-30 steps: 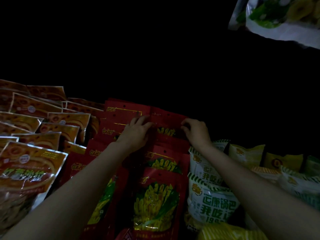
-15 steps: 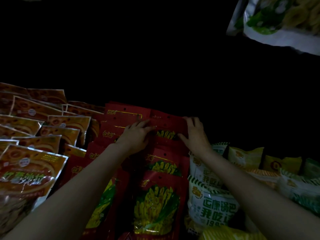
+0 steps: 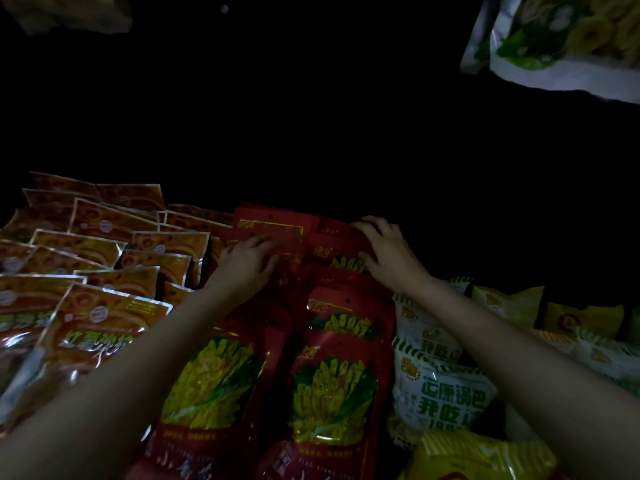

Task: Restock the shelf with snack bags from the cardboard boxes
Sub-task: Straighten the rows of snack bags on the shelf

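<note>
Red bags [image 3: 332,386] with yellow snacks printed on them lie overlapped in two columns up the middle of the shelf, running back into the dark; both hands work at the far end of them. Left hand [image 3: 247,263] lies on the rear bags of the left column, fingers reaching forward and fairly flat, pressing rather than gripping as far as I can see; right hand [image 3: 388,252] rests on the rearmost bag of the right column, fingers bent over its top corner, though whether it truly pinches the edge I cannot tell in this light. Orange bags [image 3: 100,247] fan out just beside the red ones on the left; white and green bags [image 3: 440,393] crowd against them on the right, with yellow bags [image 3: 509,301] beyond; another pale bag [image 3: 554,39] hangs overhead at the right. No cardboard box shows.

To my eye the step is settling the back bags square; it wants both palms pushing evenly rearward, keeping the columns straight and the top edges stepped like shingles, without shoving red bags over the orange neighbours or creasing the corners.
</note>
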